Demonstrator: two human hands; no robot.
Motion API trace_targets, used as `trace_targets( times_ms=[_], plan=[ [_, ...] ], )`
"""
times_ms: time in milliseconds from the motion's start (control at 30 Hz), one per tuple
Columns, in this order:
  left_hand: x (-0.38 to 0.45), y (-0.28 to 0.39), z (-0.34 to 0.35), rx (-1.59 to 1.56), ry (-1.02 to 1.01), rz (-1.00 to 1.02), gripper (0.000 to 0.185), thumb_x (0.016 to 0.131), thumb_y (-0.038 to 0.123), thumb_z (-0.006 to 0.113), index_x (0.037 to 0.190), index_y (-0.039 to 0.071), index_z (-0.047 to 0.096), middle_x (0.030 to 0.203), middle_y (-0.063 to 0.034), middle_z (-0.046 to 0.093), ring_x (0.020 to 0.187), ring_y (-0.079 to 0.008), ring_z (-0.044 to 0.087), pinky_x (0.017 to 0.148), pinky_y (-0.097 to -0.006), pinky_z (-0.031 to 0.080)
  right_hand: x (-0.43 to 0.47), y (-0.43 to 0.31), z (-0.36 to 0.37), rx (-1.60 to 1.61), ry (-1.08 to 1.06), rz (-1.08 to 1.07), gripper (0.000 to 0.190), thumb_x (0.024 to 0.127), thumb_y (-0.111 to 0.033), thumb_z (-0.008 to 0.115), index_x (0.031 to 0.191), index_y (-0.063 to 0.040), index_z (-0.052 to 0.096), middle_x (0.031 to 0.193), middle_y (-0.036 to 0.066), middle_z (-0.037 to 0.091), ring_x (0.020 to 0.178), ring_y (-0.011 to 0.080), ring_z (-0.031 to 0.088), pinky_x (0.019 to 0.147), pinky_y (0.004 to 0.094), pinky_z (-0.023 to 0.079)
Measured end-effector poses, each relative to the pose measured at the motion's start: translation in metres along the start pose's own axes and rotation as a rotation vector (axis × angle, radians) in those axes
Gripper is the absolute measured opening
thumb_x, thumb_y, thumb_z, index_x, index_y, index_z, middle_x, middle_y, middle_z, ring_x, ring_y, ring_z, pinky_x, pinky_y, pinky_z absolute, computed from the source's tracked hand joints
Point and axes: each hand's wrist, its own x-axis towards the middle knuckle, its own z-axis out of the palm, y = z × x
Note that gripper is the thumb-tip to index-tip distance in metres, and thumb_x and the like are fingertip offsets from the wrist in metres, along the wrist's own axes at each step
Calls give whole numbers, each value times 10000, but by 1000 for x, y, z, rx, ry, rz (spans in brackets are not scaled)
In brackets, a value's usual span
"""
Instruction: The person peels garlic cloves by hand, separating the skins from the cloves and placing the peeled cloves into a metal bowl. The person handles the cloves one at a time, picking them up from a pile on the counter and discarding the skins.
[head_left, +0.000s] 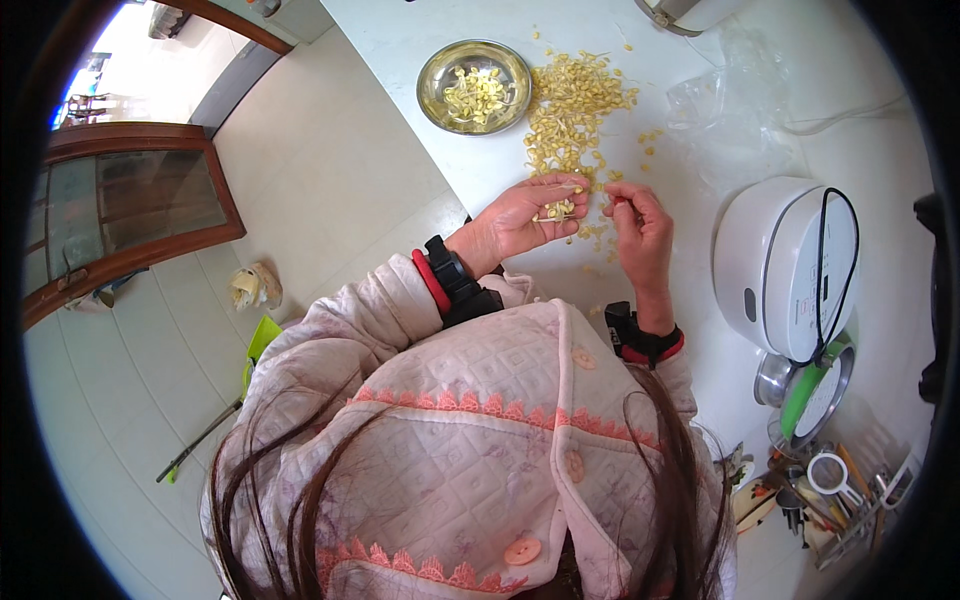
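Observation:
Several soybean sprouts (556, 211) lie in the palm of my left hand (529, 217), which is turned up with the fingers partly curled. Just to its right is my right hand (643, 229), thumb and forefinger pinched together; whether a sprout or a scrap is between them is too small to tell. Beyond my hands a loose pile of sprouts (577, 105) spreads over the white tabletop (382, 49), with a thin trail of them running down between the hands. To the pile's left stands a round steel bowl (429, 105) holding more sprouts (480, 96).
A crumpled clear plastic bag (727, 112) lies right of the pile. Nearer on the right stands a white rice cooker (780, 262) with a black cord, beside a green-rimmed strainer (802, 397) and a utensil rack (847, 532). A wooden door (142, 202) stands at left.

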Motion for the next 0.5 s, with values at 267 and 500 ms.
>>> trace_targets(
  times_ms=[267, 500],
  plan=[
    [3, -6, -2, 66, 32, 32, 138, 930, 145, 573, 1039, 62, 588, 971, -63, 609, 915, -177, 605, 741, -322, 538, -1, -8, 18, -149, -3, -149, 120, 823, -9, 621, 938, -29, 648, 856, 80, 613, 692, 173, 626, 622, 282, 511],
    [3, -4, 0, 134, 98, -60, 186, 944, 150, 542, 1055, 4, 576, 976, -103, 620, 897, -220, 630, 708, -350, 567, -2, -5, 15, -338, -8, -279, 131, 831, 4, 596, 955, -19, 630, 897, 102, 600, 763, 247, 630, 682, 323, 511]
  ],
)
